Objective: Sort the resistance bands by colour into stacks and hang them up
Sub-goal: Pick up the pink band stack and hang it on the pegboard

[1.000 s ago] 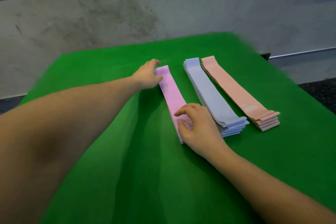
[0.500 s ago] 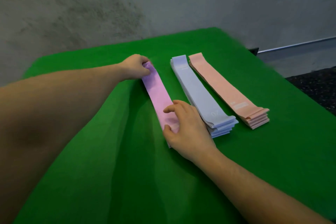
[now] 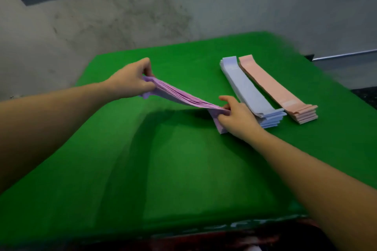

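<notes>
Two hands share one load: the stack of flat purple elastic resistance bands (image 3: 183, 99) is held at both ends, its long axis running from upper left down to lower right across the green cloth-covered worktop (image 3: 183, 169). Furthest left, the left hand (image 3: 130, 81) reaches well out over the worktop on a nearly straight arm, its grip closed with thumb and fingers pinching the far end of the purple bands, which is lifted clear of the cloth. From there the bands slope down, fanned a little so their edges show. At the near end the right hand (image 3: 236, 116) grips the other tip, fingers curled over it and thumb on top; this end hangs low, close to the cloth, though whether it touches I cannot tell. The right arm is bent and nearer the body. Just beside that hand lies the stack of flat pale blue bands (image 3: 248, 91), and right of it, side by side, the stack of flat peach-pink bands (image 3: 275, 87), both resting on the worktop with long axes parallel. By my judgement, lifting the purple stack away for hanging needs the near end raised to match the far one, so that no layers slip out.
</notes>
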Available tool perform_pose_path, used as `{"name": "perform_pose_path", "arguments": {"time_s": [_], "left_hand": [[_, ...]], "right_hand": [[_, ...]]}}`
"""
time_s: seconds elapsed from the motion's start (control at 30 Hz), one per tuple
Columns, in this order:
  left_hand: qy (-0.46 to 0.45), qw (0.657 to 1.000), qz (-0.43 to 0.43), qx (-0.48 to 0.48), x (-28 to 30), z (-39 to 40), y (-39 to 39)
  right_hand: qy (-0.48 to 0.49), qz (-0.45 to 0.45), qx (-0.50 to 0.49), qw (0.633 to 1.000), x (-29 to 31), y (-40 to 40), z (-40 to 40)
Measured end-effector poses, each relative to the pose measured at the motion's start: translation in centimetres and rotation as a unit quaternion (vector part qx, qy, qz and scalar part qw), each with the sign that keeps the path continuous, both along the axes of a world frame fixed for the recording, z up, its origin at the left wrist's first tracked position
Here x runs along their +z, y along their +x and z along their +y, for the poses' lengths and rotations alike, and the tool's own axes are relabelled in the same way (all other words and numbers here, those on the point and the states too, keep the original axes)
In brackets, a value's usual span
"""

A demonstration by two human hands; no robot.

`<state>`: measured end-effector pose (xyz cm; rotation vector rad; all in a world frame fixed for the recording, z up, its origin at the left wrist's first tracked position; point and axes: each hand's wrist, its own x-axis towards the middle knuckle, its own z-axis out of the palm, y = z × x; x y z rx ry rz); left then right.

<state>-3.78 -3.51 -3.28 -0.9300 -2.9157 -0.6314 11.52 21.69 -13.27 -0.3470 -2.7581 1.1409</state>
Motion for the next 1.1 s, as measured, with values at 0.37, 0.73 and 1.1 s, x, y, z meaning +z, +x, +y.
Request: {"name": "perform_pose_path", "arguments": {"time_s": [0.37, 0.73, 1.1], "left_hand": [[-0.106, 0.992, -0.009, 0.064, -2.4, -9.6, 9.0], [-0.319, 0.938, 0.125, 0.054, -5.8, -12.7, 17.0], [-0.295, 0.938, 0.174, 0.05, -7.2, -13.5, 17.1]], "right_hand": [[0.142, -0.046, 0.184, 0.971, 6.5, 2.6, -3.8], [0.406, -0.056, 0.256, 0.875, 5.0, 6.1, -7.4], [0.5, 0.015, 0.157, 0.852, 1.7, 7.4, -8.4]]}}
